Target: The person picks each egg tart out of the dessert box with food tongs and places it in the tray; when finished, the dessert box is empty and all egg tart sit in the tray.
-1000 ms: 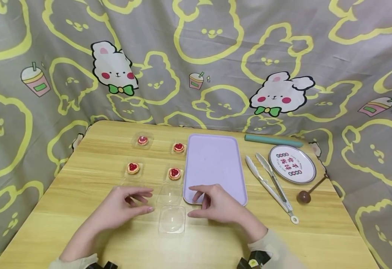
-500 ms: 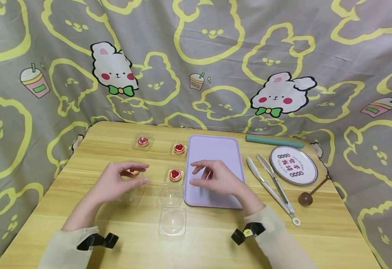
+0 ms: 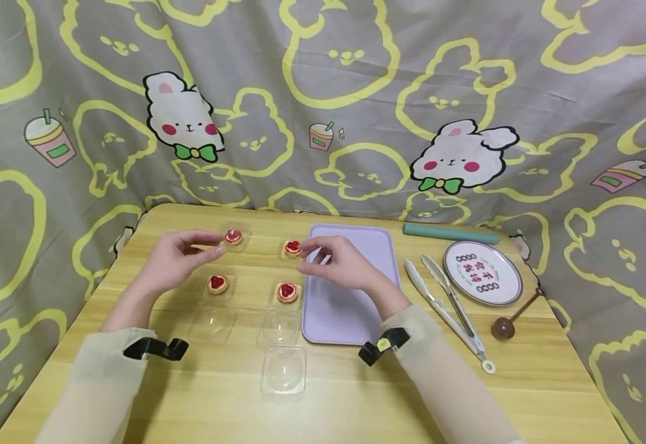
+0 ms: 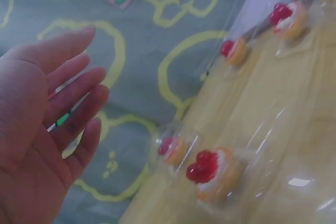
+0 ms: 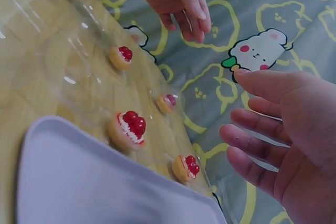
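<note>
Both hands are raised over the table with bent, spread fingers and nothing in them. My left hand [image 3: 181, 259] is beside the far-left fruit tart [image 3: 233, 237]; in the left wrist view its fingers [image 4: 79, 95] are loosely extended. Over the far end of the lilac tray [image 3: 351, 320] is my right hand [image 3: 336, 262], its fingertips overlapping the far-right tart [image 3: 292, 248] in the head view. Nearer are a left tart [image 3: 218, 284] and a right tart [image 3: 287, 292], red-topped with a cream edge. The tarts sit in clear plastic; the far-left one appears covered.
Clear plastic pieces lie in front of the tarts, the nearest a square clear shell [image 3: 283, 370]. Right of the tray are metal tongs [image 3: 450, 308], a round printed plate [image 3: 482, 272], a brown ball-ended stick [image 3: 503, 328] and a green rod [image 3: 450, 232]. A patterned curtain [image 3: 356, 92] hangs behind.
Both hands have moved forward, away from the body, from beside the nearest clear shell to the far tarts. The near-left tart, covered by my left hand half a second ago, shows again.
</note>
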The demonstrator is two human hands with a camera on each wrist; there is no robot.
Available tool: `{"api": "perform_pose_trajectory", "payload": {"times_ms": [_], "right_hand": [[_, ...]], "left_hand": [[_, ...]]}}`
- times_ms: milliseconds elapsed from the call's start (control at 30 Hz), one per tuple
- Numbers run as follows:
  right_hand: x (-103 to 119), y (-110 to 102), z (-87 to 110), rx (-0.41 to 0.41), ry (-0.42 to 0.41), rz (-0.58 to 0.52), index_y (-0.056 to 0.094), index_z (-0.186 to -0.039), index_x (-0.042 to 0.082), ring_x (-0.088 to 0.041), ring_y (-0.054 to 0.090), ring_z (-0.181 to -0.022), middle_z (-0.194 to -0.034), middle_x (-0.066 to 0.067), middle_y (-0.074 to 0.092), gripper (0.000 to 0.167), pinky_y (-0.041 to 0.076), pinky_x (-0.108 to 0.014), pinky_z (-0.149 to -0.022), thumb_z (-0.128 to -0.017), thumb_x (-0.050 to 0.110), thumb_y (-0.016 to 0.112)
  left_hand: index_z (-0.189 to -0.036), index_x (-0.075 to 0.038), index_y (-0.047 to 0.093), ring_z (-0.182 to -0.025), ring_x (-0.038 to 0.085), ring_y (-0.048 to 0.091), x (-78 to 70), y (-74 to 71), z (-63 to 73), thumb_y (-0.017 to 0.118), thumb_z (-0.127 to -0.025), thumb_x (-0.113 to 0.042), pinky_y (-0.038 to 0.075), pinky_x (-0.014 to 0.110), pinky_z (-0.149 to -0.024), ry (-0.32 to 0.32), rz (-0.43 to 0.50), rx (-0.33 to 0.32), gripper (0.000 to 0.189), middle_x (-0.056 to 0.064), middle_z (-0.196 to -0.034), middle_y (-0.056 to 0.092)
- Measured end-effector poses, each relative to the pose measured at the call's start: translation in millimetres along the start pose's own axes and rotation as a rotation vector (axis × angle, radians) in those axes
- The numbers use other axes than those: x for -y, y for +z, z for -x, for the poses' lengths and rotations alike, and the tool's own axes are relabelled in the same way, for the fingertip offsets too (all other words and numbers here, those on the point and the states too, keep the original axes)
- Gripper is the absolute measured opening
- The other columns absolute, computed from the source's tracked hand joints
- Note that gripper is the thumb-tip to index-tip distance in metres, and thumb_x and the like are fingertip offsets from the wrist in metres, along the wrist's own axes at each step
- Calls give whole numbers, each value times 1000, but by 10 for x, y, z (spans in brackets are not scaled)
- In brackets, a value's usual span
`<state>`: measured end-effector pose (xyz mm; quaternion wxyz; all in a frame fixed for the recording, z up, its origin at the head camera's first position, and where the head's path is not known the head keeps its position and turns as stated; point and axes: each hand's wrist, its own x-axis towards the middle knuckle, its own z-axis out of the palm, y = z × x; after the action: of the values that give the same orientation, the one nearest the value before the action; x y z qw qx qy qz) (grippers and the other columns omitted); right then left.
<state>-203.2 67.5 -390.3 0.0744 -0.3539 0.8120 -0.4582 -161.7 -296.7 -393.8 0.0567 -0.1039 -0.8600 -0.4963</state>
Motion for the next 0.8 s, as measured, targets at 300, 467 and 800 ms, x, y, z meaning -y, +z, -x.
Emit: {"api": "perform_pose_trajectory", "payload": {"times_ms": [300,467,800], "right_hand": [[4,75,-378,41,7,4,74,-130,3,-15,70,-91,-116,-5,75,39,59,-33,-78,-95,21,82],[2,141,-592,67,30,-7,73,-131,5,-17,69,-93,-122,-9,74,40,57,-29,-77,-96,21,81],[-190,305,-984,113,107,-18,67,-138,2,-18,71,-97,-127,-15,70,47,58,-27,-81,-96,18,81]], "left_hand": [[-137,-2,68,-123,27,64,270,-157,-234,79,-98,-35,52,15,-90,-79,-27,6,52,18,-136,67],[-144,-2,61,-134,37,55,453,-210,-331,78,-99,-37,50,25,-99,-120,-33,-10,60,22,-144,61],[-161,-3,39,-149,46,35,874,-179,-550,85,-93,-16,31,65,-119,-167,-3,137,84,20,-163,42]]}}
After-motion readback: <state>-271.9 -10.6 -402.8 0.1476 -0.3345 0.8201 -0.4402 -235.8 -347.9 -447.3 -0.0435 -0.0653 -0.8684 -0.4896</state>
